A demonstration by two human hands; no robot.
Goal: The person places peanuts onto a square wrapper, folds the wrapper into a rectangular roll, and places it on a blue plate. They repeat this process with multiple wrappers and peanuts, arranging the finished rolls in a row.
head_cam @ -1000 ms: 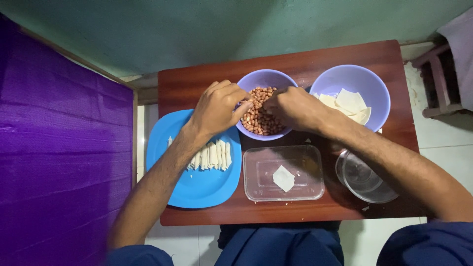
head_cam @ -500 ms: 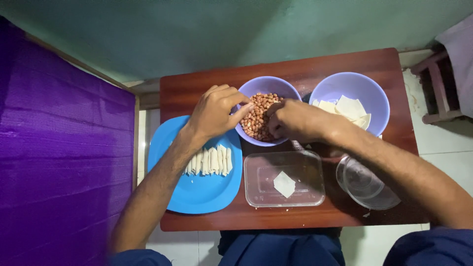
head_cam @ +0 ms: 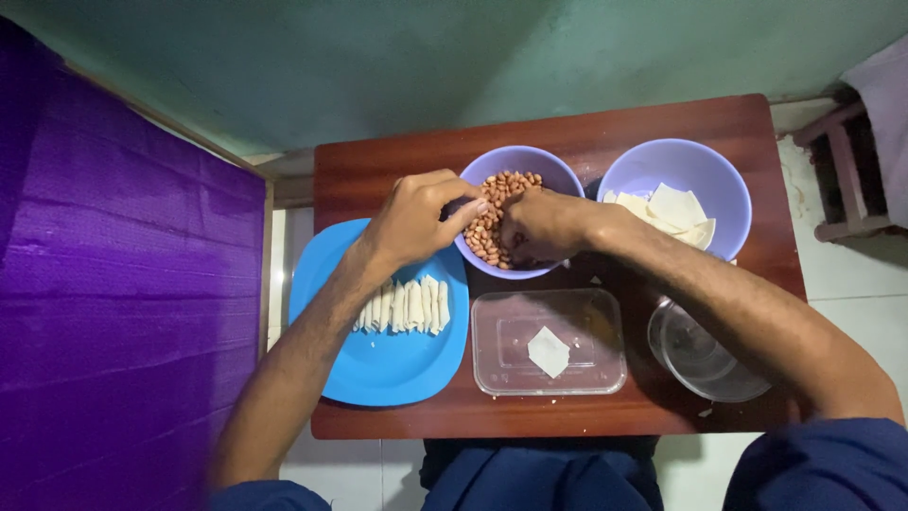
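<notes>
Head view, left hand [head_cam: 413, 220] fingers pinched at peanut bowl [head_cam: 564, 172] rim, right hand [head_cam: 541, 225] fingers curled inside, grip unclear.

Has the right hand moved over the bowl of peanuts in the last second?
Yes. The right hand has slid left across the peanut bowl, away from the bowl of white squares.
</notes>
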